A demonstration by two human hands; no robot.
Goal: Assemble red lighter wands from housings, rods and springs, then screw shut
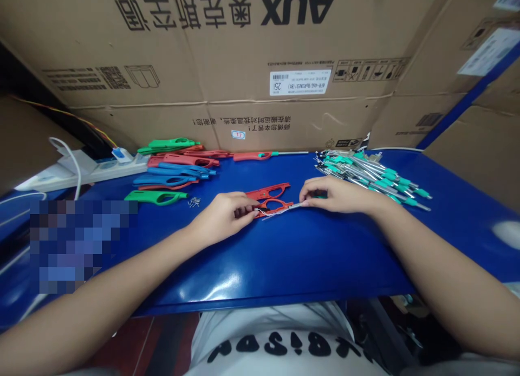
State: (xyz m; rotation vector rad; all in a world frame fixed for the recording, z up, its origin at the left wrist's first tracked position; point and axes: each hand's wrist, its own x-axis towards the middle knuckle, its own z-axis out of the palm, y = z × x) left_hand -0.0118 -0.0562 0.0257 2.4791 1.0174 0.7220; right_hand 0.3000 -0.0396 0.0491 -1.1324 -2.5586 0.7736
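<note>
My left hand (225,216) rests on the blue table (284,262) with its fingers closed on the near end of a red plastic handle shell (273,205). A second red shell half (268,192) lies just behind it. My right hand (335,194) pinches a thin metal tube with a green collar (294,206) and holds its end against the shell's right tip. A thin white wire runs along the shell under the tube.
A heap of red, blue and green handle shells (174,167) lies at the back left, with a long red lighter body (260,155) beside it. Several metal tubes with green collars (369,173) are piled at the right. A white power strip (93,167) sits far left. Cardboard boxes (244,67) wall the back.
</note>
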